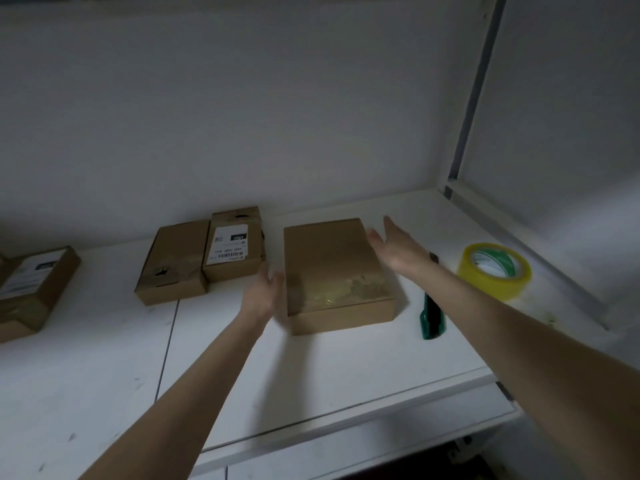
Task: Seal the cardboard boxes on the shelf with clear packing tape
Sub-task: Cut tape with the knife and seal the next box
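A flat brown cardboard box [332, 268] lies in the middle of the white shelf [294, 375], with shiny clear tape across its near top edge. My left hand [265, 289] is at the box's left side, fingers straight, touching or nearly touching it. My right hand [394, 244] is open beside the box's far right corner, fingers stretched out. A roll of clear yellowish packing tape [495, 270] lies flat on the shelf at the right. A green utility knife [431, 315] lies between the box and the roll.
Two smaller boxes sit side by side behind my left hand: a plain one [173, 268] and one with a white label [233, 245]. Another labelled box [31, 289] lies at the far left. A wall rises behind, a shelf upright [474, 98] stands at the right.
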A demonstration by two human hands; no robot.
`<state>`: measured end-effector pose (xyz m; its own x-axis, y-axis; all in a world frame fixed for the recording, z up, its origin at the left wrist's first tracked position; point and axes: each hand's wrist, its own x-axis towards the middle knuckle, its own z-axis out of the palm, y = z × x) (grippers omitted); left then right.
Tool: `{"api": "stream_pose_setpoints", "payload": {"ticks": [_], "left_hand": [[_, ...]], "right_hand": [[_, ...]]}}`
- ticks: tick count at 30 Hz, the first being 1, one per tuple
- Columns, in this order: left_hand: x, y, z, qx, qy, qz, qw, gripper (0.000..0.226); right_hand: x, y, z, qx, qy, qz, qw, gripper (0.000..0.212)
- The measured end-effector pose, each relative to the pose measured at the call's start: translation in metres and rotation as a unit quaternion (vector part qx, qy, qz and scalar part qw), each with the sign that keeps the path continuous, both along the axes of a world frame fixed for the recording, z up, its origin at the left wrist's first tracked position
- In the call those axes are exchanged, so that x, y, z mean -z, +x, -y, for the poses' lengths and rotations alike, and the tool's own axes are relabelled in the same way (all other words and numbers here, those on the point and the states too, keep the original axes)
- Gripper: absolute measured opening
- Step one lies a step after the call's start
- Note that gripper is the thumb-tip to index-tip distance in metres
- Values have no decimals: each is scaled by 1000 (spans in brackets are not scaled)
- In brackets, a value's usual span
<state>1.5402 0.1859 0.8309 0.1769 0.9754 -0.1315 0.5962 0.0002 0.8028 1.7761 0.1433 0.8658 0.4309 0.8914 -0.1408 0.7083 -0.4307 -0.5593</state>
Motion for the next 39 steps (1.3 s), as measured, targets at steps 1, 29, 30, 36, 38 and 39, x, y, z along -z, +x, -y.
{"api": "stream_pose_setpoints", "payload": {"ticks": [1,29,30,36,38,39], "left_hand": [[-4,1,-4,-6,13,-11,1000,49],[7,-17,-7,-65,14,9,998,41],[6,-19,-7,-70,16,11,997,41],[8,-21,-6,-65,14,9,998,45],[11,-23,-6,-65,9,12,998,46],[11,-24,-5,-65,6,12,998,46]], "right_hand": [[-1,-7,-3,-30,7,37,999,74],[30,-73,-25,-144,-93,227,959,79],[27,-80,-28,-147,-84,219,961,79],[38,-118,-35,-185,-57,236,952,78],[43,-118,-34,-178,-60,243,951,78],[43,-119,-32,-179,-62,240,952,78]]}}
